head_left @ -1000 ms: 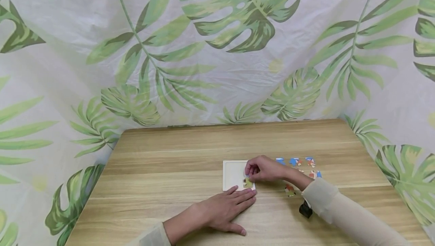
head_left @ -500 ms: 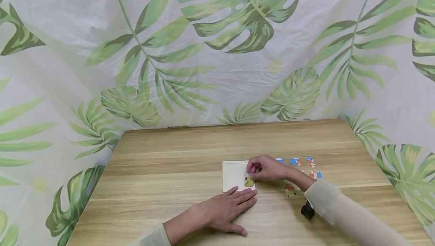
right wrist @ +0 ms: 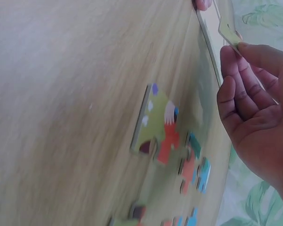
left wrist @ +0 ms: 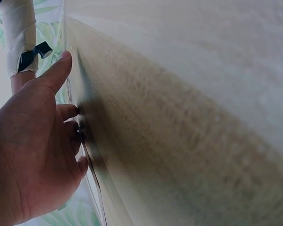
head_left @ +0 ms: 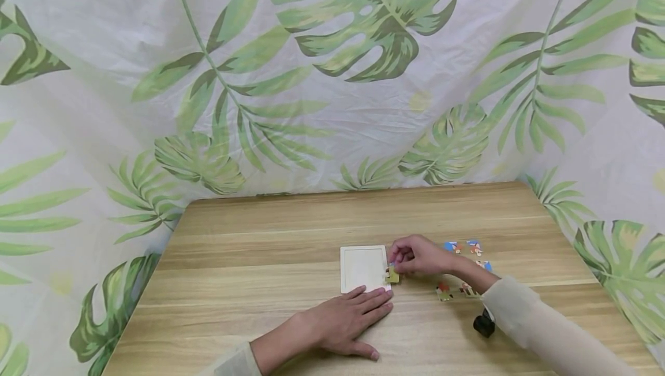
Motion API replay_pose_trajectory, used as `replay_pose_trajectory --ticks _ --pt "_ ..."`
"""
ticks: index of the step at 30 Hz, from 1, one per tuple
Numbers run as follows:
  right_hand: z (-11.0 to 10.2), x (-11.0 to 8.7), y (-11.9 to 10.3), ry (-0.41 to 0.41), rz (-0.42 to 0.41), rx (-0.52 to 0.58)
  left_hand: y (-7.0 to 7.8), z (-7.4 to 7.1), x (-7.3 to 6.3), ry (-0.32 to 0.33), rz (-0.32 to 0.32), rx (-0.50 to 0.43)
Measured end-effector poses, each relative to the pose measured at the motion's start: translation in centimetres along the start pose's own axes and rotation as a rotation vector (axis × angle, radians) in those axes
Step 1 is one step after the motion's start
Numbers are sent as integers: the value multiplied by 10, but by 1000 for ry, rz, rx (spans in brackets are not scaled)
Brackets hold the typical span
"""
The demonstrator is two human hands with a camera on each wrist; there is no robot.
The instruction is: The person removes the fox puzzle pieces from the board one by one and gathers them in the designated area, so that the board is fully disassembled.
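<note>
My right hand (head_left: 419, 256) pinches a green-yellow puzzle piece (head_left: 393, 275) between thumb and fingertips, over the right edge of a white puzzle tray (head_left: 363, 267). In the right wrist view the piece (right wrist: 229, 33) shows tilted, clear of the table. No pieces lie in the tray's visible recess. My left hand (head_left: 353, 319) lies flat with fingers spread, its fingertips at the tray's front edge. The left wrist view shows this hand (left wrist: 43, 141) from the palm side, thumb stretched out, its fingertips by the tray's edge.
Several loose puzzle pieces lie right of the tray, among them a red-and-green one (head_left: 444, 291) and a blue-and-red one (head_left: 474, 247). My right forearm passes over some of them. A black wrist strap mount (head_left: 484, 325) hangs below the right sleeve. Leaf-patterned cloth (head_left: 312, 104) stands behind the wooden table (head_left: 249, 260).
My right hand has moved right with the green-yellow piece, from over the tray's front right corner to its right edge, baring the recess. The left hand has stayed in place.
</note>
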State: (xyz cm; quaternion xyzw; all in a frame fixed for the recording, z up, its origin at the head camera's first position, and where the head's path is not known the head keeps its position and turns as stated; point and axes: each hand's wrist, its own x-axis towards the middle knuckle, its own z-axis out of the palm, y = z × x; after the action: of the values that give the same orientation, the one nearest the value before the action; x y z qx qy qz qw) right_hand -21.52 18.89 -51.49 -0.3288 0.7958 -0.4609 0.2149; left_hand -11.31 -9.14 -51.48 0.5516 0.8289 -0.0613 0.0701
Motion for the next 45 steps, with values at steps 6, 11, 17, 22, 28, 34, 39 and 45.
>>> replay_pose_trajectory --ticks 6,11,17,22,28,34,39,45 --pt "-9 -14 1 -3 16 9 0 2 1 8 0 -17" --pt "-17 -26 7 -6 34 0 -1 4 3 5 -1 -26" --pt "-30 -43 8 -12 58 4 -2 5 2 13 2 -15" --pt "-40 -57 11 -13 58 20 -3 4 2 13 1 -8" --pt "-51 -75 16 -16 26 12 -3 3 1 12 7 1" --pt "-61 -94 20 -12 34 30 -4 3 1 13 8 3" --pt "-68 -112 21 24 45 10 -4 3 0 20 8 5" --pt "-74 -129 22 29 41 4 -5 5 0 26 14 9"
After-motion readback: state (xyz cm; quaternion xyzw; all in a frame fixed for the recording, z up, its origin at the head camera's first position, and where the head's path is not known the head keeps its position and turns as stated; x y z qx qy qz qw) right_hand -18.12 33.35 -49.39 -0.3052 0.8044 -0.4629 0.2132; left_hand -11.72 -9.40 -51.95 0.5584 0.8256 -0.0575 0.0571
